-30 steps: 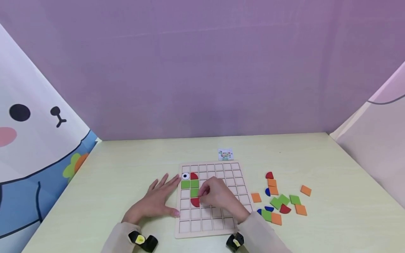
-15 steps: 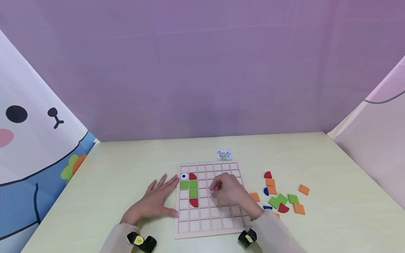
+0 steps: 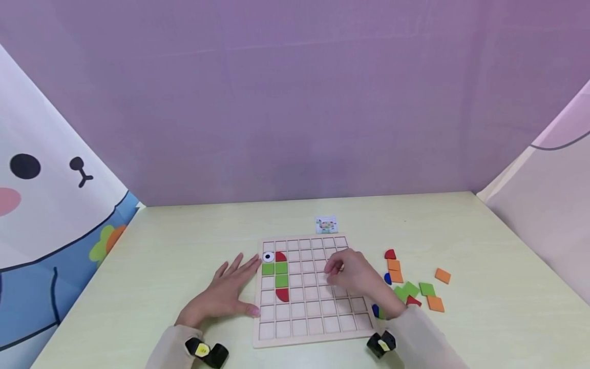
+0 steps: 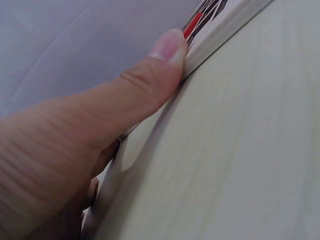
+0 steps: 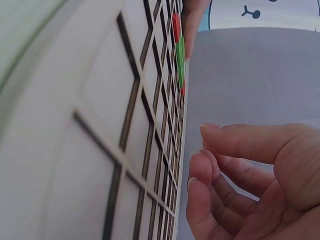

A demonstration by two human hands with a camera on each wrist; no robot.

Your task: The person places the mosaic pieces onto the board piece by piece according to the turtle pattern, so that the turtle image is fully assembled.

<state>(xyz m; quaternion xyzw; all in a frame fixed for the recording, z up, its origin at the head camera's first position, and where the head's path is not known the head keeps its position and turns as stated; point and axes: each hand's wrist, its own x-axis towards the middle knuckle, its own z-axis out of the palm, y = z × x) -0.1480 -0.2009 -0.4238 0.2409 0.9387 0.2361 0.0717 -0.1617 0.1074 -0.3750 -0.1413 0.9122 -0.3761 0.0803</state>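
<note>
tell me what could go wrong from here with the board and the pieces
The right sleeve might knock the blue piece nearest it, by the board. The left hand touches the board's left edge, so a push could shift it and perhaps jostle the green tiles in its cells.

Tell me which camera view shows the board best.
The head view: it takes in most of the board, with its grid and the tiles on it. The left wrist view shows only a strip along one edge; the right wrist view shows the grid close up, but steeply slanted.
</note>
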